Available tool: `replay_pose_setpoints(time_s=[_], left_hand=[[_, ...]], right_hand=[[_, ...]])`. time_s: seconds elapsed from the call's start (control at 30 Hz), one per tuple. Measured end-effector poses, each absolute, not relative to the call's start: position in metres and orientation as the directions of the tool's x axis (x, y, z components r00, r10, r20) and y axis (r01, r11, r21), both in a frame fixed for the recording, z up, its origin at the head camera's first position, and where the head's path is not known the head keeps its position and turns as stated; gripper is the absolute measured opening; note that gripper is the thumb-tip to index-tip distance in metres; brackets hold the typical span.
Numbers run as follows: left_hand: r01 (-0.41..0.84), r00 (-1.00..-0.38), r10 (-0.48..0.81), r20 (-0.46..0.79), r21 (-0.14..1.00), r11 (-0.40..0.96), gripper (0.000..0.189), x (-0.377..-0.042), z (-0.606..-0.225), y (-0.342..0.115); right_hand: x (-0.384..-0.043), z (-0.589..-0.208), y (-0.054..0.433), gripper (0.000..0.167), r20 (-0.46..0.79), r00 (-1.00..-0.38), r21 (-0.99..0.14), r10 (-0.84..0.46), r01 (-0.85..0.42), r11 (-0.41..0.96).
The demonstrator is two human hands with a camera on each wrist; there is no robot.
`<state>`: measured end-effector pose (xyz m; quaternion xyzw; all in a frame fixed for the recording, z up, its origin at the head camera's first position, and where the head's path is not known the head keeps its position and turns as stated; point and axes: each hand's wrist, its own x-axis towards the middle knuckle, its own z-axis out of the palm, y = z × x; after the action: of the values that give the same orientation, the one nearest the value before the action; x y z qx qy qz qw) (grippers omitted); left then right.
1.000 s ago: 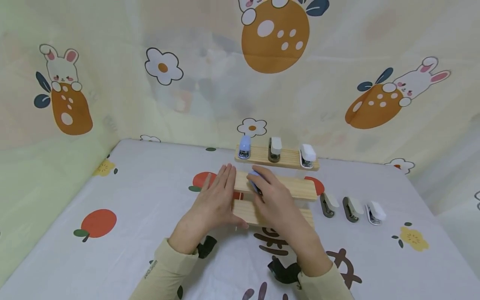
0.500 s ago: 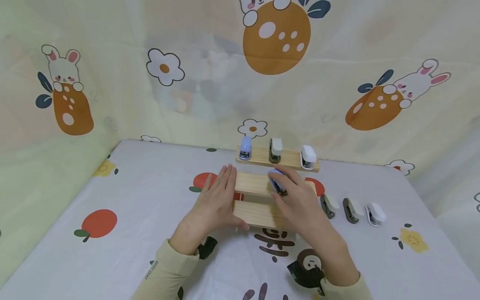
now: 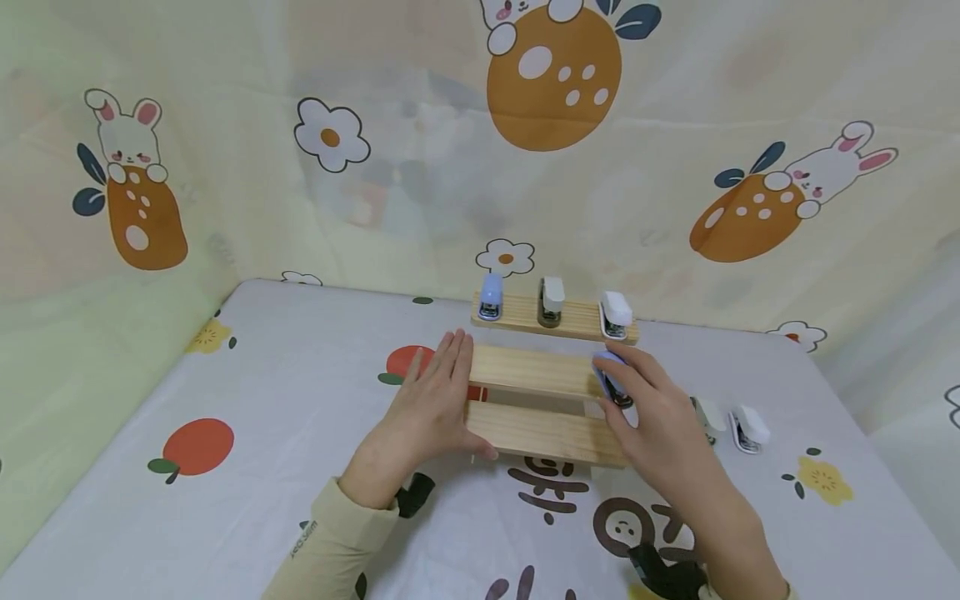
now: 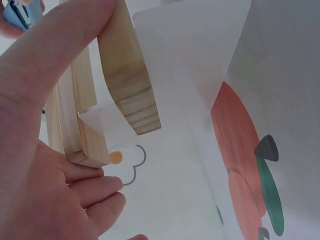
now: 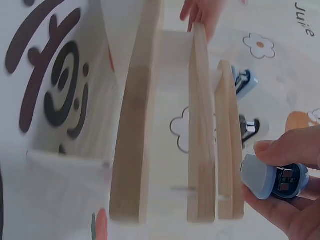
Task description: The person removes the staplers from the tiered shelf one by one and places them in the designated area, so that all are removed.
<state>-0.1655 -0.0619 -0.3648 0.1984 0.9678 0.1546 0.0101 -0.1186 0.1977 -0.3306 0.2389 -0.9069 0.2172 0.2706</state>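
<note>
My right hand (image 3: 663, 425) pinches a small light-blue stapler (image 3: 613, 379) between thumb and fingers at the right end of the middle wooden slat (image 3: 532, 371). In the right wrist view this blue stapler (image 5: 257, 176) is tilted, its metal mouth showing. My left hand (image 3: 427, 412) rests with straight fingers against the left ends of the middle and front slats, thumb by the front slat (image 3: 547, 433). The left wrist view shows the thumb over the front slat's end (image 4: 132, 85). On the back slat (image 3: 517, 312) stand a blue stapler (image 3: 491, 296), a grey-topped stapler (image 3: 552, 302) and a white stapler (image 3: 616, 313).
Right of the rack, a dark-based stapler (image 3: 708, 419), partly behind my right hand, and a white stapler (image 3: 750, 429) lie on the printed tablecloth (image 3: 300, 375). Clear side panels (image 4: 190, 45) join the slats. A patterned curtain (image 3: 420, 200) rises behind the table.
My right hand has moved right along the middle slat with the blue stapler, and now covers the nearest of the staplers lying at the right. The left hand has stayed put.
</note>
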Motion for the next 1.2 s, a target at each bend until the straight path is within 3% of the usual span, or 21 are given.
replay_pose_setpoints(time_s=[0.4, 0.7, 0.93, 1.2], left_hand=[[0.372, -0.925, 0.378, 0.040, 0.304, 0.877, 0.148, -0.166, -0.365, -0.061], [0.370, -0.925, 0.378, 0.036, 0.306, 0.877, 0.149, -0.166, -0.366, -0.062], [0.375, -0.923, 0.382, 0.042, 0.307, 0.875, 0.148, -0.166, -0.366, -0.062], [0.375, -0.923, 0.383, 0.038, 0.310, 0.874, 0.148, -0.166, -0.366, -0.062]], right_hand=[[-0.108, -0.339, 0.230, 0.054, 0.619, -0.736, -0.215, -0.275, -0.495, 0.842], [-0.100, -0.341, 0.249, 0.053, 0.552, -0.805, -0.240, -0.218, -0.404, 0.883], [-0.096, -0.347, 0.263, 0.053, 0.575, -0.789, -0.234, -0.219, -0.414, 0.880], [-0.090, -0.359, 0.271, 0.047, 0.395, -0.904, -0.281, -0.165, -0.290, 0.915]])
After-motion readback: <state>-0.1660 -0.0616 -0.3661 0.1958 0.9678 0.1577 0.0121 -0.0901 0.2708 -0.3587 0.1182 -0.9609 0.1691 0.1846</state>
